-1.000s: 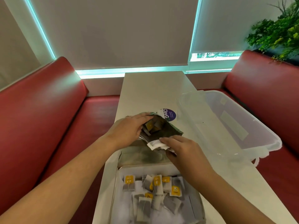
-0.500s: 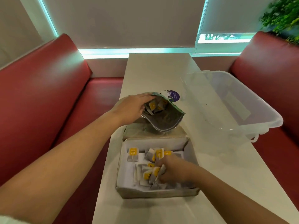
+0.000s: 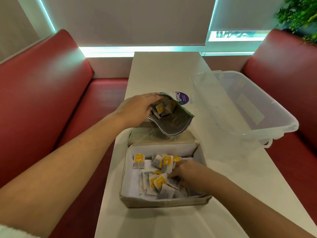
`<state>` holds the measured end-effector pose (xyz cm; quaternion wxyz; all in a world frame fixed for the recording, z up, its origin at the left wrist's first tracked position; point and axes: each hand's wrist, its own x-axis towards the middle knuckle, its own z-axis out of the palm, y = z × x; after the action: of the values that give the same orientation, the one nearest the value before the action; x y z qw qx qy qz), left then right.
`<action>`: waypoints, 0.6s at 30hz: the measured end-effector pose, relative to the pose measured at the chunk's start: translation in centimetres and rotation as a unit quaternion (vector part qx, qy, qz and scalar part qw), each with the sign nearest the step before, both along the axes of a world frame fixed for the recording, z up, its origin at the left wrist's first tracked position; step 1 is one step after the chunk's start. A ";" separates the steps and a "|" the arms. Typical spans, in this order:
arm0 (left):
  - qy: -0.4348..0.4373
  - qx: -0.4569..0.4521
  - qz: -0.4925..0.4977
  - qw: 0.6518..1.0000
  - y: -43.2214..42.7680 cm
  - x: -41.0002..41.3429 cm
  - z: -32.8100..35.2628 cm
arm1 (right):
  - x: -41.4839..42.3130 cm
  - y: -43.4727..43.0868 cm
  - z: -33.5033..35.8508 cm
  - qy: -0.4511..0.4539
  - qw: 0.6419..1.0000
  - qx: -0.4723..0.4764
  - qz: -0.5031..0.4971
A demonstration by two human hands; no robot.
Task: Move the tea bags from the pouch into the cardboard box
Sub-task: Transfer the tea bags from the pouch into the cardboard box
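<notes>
The dark foil pouch [image 3: 173,122] lies tilted on the box's back flap with its mouth open toward me. My left hand [image 3: 137,109] grips the pouch's upper left edge. A few tea bags with yellow tags [image 3: 163,108] show inside it. The cardboard box [image 3: 164,202] stands in front of the pouch, lined white, with several tea bags [image 3: 154,182] scattered inside. My right hand [image 3: 188,176] is down in the box's right side, fingers spread and fingertips touching the pile, with nothing pinched between them.
A clear plastic bin [image 3: 289,126] sits on the white table [image 3: 164,73] to the right and overhangs its edge. Red benches [image 3: 42,93] flank the narrow table on both sides. A green plant [image 3: 298,12] is at the top right.
My right hand carried a tea bag from the pouch's mouth down into the box and now rests among the pile. The left hand kept its grip on the pouch.
</notes>
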<state>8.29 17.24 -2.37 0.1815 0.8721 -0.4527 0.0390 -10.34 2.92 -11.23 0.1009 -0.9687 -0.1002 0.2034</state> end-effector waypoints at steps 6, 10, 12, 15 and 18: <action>0.008 -0.001 0.003 1.000 0.3 0.1 0.0 | 0.0 0.0 1.6 -0.147 0.986 0.068 -0.038; 0.001 -0.003 0.007 1.000 0.3 0.2 0.3 | 2.0 -0.3 3.6 -0.300 0.948 0.096 -0.053; -0.007 -0.001 0.003 1.000 0.3 0.2 0.5 | 3.6 -0.2 4.4 -0.357 0.926 0.105 -0.064; -0.013 0.004 -0.001 1.000 0.2 0.1 0.7 | 6.8 -0.3 5.0 -0.353 0.927 0.088 -0.086; -0.007 0.006 -0.002 1.000 0.0 0.0 1.0 | 11.2 -0.4 5.3 -0.230 0.965 0.013 -0.124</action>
<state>8.29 17.23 -1.34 0.1731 0.8720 -0.4560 0.0414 0.84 2.48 -5.88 0.1121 -0.9929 -0.0023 -0.0403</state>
